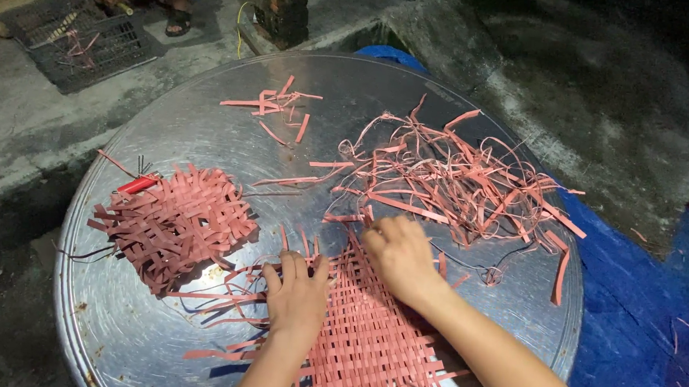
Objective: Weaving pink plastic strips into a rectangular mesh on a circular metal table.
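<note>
Both hands (348, 276) press a woven mat (368, 336) (red strips).

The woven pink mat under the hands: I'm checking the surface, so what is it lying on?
The woven mat lies on a round metal tray. Both hands, left and right, press on it, hiding the weave beneath.

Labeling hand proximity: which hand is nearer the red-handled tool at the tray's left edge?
Left. The left hand rests on the woven strip mat, right of and below the red-handled tool. The right hand lies farther right.

No packages, labels, signs, screens in view.
</note>
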